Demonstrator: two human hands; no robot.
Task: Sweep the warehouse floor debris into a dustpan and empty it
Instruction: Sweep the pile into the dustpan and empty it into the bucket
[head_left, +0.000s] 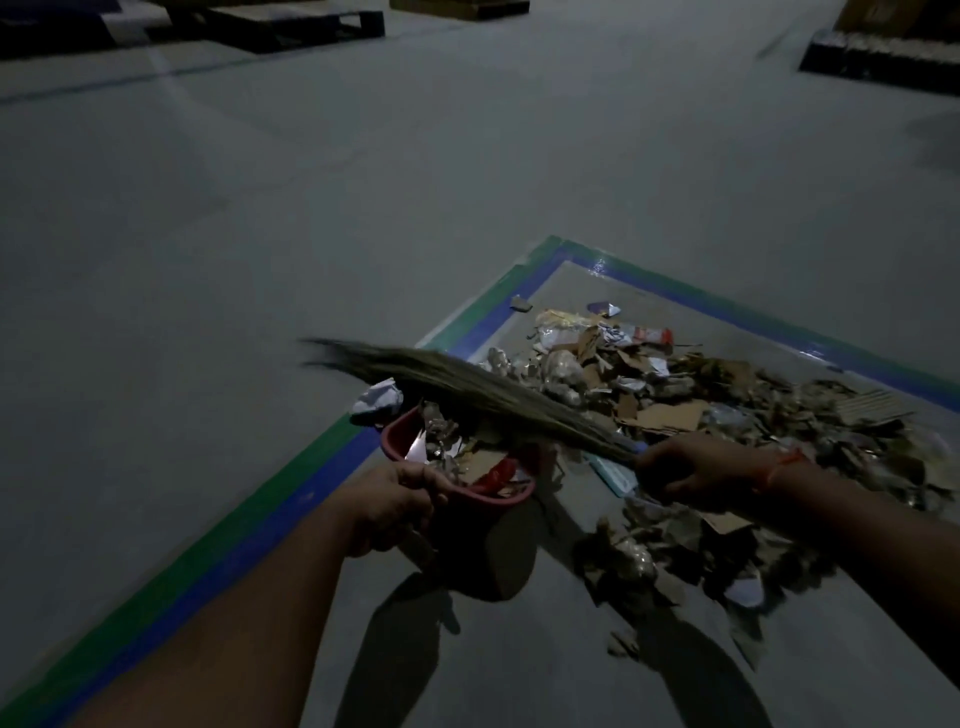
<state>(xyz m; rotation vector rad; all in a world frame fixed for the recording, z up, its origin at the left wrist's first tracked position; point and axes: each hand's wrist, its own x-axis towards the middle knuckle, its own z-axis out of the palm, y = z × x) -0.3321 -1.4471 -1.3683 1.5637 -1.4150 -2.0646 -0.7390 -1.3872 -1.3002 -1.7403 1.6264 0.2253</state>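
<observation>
Gripping the rim of the red dustpan (462, 480), the left hand (397, 501) has its fingers curled round the near edge and holds the pan low beside the debris pile (675, 410), its mouth turned towards the heap so scraps can be pushed straight in. Some torn card and paper already lies inside. The right hand (691, 470) is wrapped round the handle of the grass broom (467, 382), whose bristles lie across the pan's far side, blurred, seemingly mid-stroke. A red thread (779, 465) circles that wrist. The pile sits on the floor (363, 182) inside the corner of a blue-and-green taped border (332, 457); a crumpled white paper (379, 400) lies just beside the pan on the tape. Most debris is judged still unswept. No writing on the wrappers is legible in this dim light.
</observation>
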